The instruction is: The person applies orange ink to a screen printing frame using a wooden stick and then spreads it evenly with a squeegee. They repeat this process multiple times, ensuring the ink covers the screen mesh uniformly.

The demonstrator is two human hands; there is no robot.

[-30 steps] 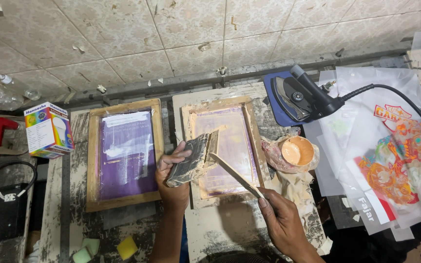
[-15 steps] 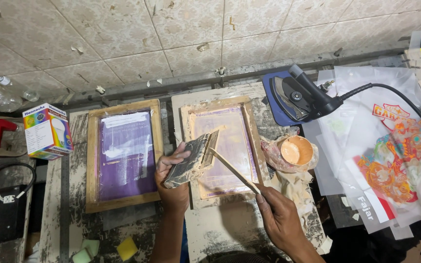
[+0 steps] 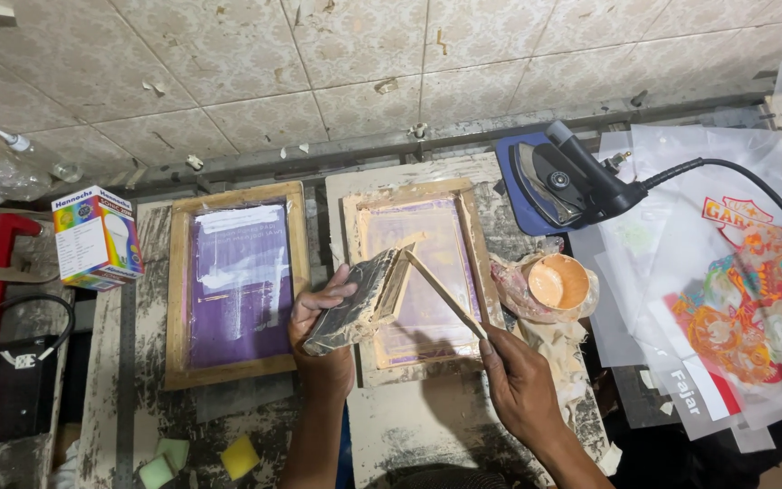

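Left hand [image 3: 323,321] is gripping a paint-caked squeegee [image 3: 359,299] tight, tilted over the right-hand screen frame [image 3: 355,272]. Right hand [image 3: 518,385] is pinching a thin wooden stick [image 3: 445,294] whose tip is touching the squeegee. Sitting around: second screen frame [image 3: 178,290], orange paint cup [image 3: 558,281], iron [image 3: 563,177], bulb box [image 3: 97,237].

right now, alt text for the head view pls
Over a paint-caked bench, the left hand holds a squeegee block while the right hand scrapes it with a thin stick above a wooden screen frame. A second frame, an ink cup and an iron sit nearby.
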